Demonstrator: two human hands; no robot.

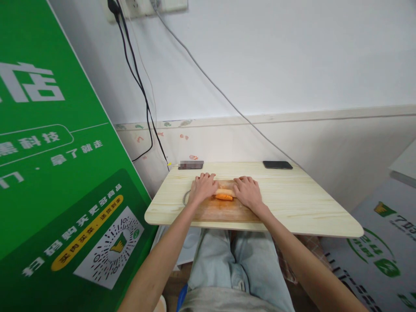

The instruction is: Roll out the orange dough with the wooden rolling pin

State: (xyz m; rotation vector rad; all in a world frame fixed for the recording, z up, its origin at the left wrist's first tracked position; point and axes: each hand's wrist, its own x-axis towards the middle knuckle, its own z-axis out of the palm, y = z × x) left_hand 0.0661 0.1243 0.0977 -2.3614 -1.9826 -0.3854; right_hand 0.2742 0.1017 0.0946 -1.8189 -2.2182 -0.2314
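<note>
A pale wooden rolling pin (225, 191) lies across a wooden cutting board (224, 213) on the table in front of me. My left hand (204, 187) covers its left end, fingers curled over it. Over the opposite end, my right hand (248, 190) is closed in the same way. Just on my side of the pin, and seemingly touching it, is a small elongated orange piece (224, 197) that looks like dough. Orange smears mark the board around it. Both ends of the pin are hidden under my hands.
The light wood-grain table (302, 208) stands against the wall. Two dark phone-like slabs, one at left (191, 165) and one at right (277, 165), lie along its back edge. A metal ring (186, 198) sits at the board's left. A grey cable (208, 77) hangs behind; a green panel (65, 173) flanks the left.
</note>
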